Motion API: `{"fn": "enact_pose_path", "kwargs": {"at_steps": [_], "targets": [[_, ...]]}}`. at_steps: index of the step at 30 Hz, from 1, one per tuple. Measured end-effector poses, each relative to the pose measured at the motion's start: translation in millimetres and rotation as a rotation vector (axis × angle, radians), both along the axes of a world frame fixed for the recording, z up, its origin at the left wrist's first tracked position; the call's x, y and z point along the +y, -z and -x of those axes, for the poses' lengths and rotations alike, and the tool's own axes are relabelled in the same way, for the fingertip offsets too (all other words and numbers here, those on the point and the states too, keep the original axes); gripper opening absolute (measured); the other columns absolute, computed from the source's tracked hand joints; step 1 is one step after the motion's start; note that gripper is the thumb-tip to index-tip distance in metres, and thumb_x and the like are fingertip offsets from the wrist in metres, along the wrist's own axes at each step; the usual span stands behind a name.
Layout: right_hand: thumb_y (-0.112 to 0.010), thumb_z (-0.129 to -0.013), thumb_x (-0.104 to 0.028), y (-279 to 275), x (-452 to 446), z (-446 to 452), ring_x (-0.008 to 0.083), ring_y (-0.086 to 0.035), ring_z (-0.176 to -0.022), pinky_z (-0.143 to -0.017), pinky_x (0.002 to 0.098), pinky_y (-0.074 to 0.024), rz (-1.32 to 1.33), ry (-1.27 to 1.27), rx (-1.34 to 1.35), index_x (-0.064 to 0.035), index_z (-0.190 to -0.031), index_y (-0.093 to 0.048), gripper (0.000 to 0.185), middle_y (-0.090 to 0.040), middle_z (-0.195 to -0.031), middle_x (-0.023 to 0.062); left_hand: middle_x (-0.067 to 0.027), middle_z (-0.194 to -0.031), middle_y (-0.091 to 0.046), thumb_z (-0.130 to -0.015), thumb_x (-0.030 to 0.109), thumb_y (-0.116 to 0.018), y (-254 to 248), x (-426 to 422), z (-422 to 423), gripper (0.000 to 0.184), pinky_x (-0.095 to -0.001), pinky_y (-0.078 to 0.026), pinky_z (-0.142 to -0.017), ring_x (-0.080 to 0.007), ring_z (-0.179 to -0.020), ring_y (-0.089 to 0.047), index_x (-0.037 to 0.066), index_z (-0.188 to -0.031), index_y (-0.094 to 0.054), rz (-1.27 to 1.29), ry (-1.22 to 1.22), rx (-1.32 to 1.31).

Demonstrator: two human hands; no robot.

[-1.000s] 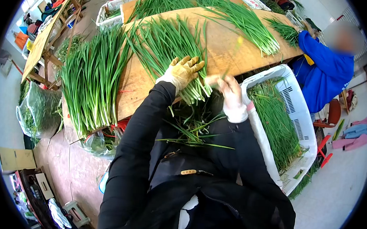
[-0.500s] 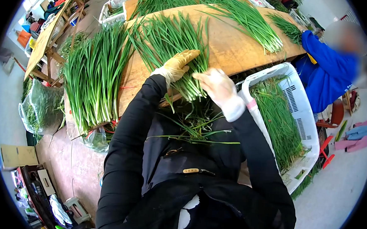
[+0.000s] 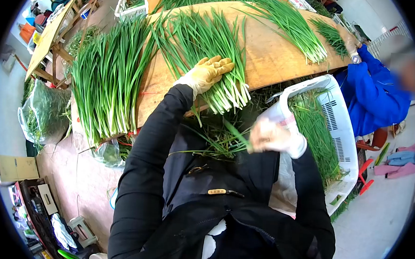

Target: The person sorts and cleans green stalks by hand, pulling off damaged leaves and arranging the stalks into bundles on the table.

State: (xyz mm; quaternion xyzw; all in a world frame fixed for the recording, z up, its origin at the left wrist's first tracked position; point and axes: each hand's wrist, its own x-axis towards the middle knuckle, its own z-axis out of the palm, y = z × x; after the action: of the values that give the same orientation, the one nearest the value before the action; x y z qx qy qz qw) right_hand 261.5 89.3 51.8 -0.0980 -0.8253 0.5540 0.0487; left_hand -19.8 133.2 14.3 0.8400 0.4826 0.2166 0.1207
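My left hand (image 3: 208, 74), in a yellowish glove, lies with fingers extended on a bundle of garlic chives (image 3: 199, 40) at the table's near edge. The white stem ends point toward me, just past the edge. My right hand (image 3: 271, 135), in a pale glove and smeared by motion, is over my lap beside the white basket. Its fingers are closed on a loose green chive leaf (image 3: 235, 132), which trails to the left. Under the table edge, loose chive scraps (image 3: 216, 141) lie on my dark apron.
A large pile of chives (image 3: 109, 82) lies on the table (image 3: 268, 48) at left, another bunch (image 3: 299, 33) at back right. A white plastic basket (image 3: 351, 170) of chives stands at my right. A co-worker in blue (image 3: 374, 86) reaches onto the table's far right.
My right hand has moved from the stem ends down and right toward my lap, with a green leaf now showing in it. My left hand remains on the bundle, its fingers more spread.
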Motion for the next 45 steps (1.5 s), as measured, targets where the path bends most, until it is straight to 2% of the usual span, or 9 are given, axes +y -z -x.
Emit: {"fn": "enact_pose_path", "kwargs": {"at_steps": [3, 8, 15, 18, 23, 28, 33, 43, 45], "targets": [[-0.065, -0.073, -0.018, 2.0, -23.4, -22.2, 0.0223, -0.055, -0.091, -0.081, 0.0325, -0.0428, 0.104, -0.406, -0.533, -0.0019, -0.095, -0.062, 0.028, -0.061, -0.092, 0.0104, -0.0003, -0.137, -0.029, -0.086, 0.01, -0.041, -1.3, -0.4, -1.8, 0.045, -0.0401, -0.016, -0.104, -0.0241, -0.128, -0.023, 0.023, -0.129, -0.034, -0.034, -0.016, 0.044], [-0.063, -0.071, -0.017, -14.5, -12.8, 44.6, 0.0245, -0.052, -0.095, -0.081, 0.0349, -0.0415, -0.41, 0.02, -0.029, -0.0079, -0.107, -0.056, 0.038, -0.057, -0.104, 0.008, -0.0003, -0.135, -0.032, -0.083, 0.005, -0.047, 5.9, 9.3, 2.8, 0.047, -0.0399, -0.016, -0.104, -0.024, -0.128, -0.022, 0.021, -0.127, -0.039, 0.052, 0.032, -0.132], [-0.061, -0.068, -0.014, 18.8, 29.9, 132.5, 0.0229, -0.051, -0.076, -0.065, 0.0345, -0.0422, -1.227, 0.38, 0.002, -0.0122, -0.081, -0.06, 0.013, -0.051, -0.076, 0.0028, -0.0079, -0.134, -0.034, -0.08, 0.005, -0.051, -9.7, -9.9, 14.5, 0.049, -0.0422, -0.017, -0.103, -0.0318, -0.125, -0.027, 0.018, -0.125, -0.04, -0.106, -0.042, -0.082], [-0.061, -0.069, -0.016, 18.3, 29.9, 125.7, 0.0238, -0.051, -0.074, -0.065, 0.0347, -0.0412, -1.1, 0.372, 0.093, -0.0089, -0.074, -0.056, 0.009, -0.051, -0.074, 0.0039, -0.0056, -0.135, -0.03, -0.083, 0.017, -0.048, -4.7, -17.5, 19.5, 0.047, -0.0425, -0.017, -0.103, -0.0304, -0.125, -0.024, 0.02, -0.128, -0.036, -0.089, -0.095, 0.005], [-0.055, -0.082, -0.018, -29.4, -8.0, 50.9, 0.0189, -0.054, -0.082, -0.065, 0.0304, -0.0415, 0.398, -0.011, 0.233, -0.002, -0.079, -0.055, 0.017, -0.058, -0.082, 0.0062, -0.0061, -0.136, -0.028, -0.086, 0.026, -0.046, 0.4, -16.9, 25.0, 0.046, -0.0417, -0.019, -0.102, -0.0308, -0.124, -0.025, 0.02, -0.13, -0.033, -0.084, -0.093, 0.0], [-0.057, -0.079, -0.015, -11.4, -15.7, -11.9, 0.0205, -0.052, -0.094, -0.083, 0.0305, -0.0429, -0.381, -0.057, -0.487, -0.0041, -0.116, -0.046, 0.041, -0.048, -0.116, 0.0128, -0.0098, -0.136, -0.028, -0.082, 0.019, -0.05, -2.1, -15.0, 28.4, 0.052, -0.0431, -0.018, -0.102, -0.0355, -0.124, -0.025, 0.015, -0.13, -0.031, -0.052, -0.041, -0.099], [-0.056, -0.077, -0.04, -36.2, 22.5, 40.3, 0.0241, -0.057, -0.078, -0.072, 0.035, -0.0442, -0.628, 0.736, -0.257, -0.0051, -0.089, -0.06, 0.037, -0.058, -0.078, 0.0083, -0.0102, -0.136, -0.028, -0.079, 0.012, -0.052, -4.5, -18.2, 24.8, 0.057, -0.0406, -0.017, -0.103, -0.0333, -0.125, -0.024, 0.015, -0.131, -0.029, -0.047, -0.079, -0.082], [-0.05, -0.082, -0.017, 2.3, 54.1, 39.0, 0.0199, -0.051, -0.069, -0.063, 0.0294, -0.0392, -0.588, 0.614, 0.014, -0.0035, -0.075, -0.055, 0.017, -0.052, -0.071, 0.0091, -0.0142, -0.136, -0.027, -0.075, 0.004, -0.054, -2.6, -30.8, 24.3, 0.064, -0.0395, -0.017, -0.104, -0.0291, -0.126, -0.024, 0.012, -0.133, -0.025, -0.056, -0.143, -0.127], [-0.048, -0.083, -0.009, 2.3, 18.2, 20.2, 0.015, -0.051, -0.066, -0.059, 0.0281, -0.0385, -0.012, 0.924, 0.235, -0.0032, -0.072, -0.053, 0.013, -0.052, -0.069, 0.0057, -0.0149, -0.136, -0.027, -0.076, 0.004, -0.053, -4.2, -35.2, 27.2, 0.063, -0.0392, -0.018, -0.104, -0.0304, -0.126, -0.024, 0.013, -0.132, -0.027, -0.066, -0.127, -0.155]]}}
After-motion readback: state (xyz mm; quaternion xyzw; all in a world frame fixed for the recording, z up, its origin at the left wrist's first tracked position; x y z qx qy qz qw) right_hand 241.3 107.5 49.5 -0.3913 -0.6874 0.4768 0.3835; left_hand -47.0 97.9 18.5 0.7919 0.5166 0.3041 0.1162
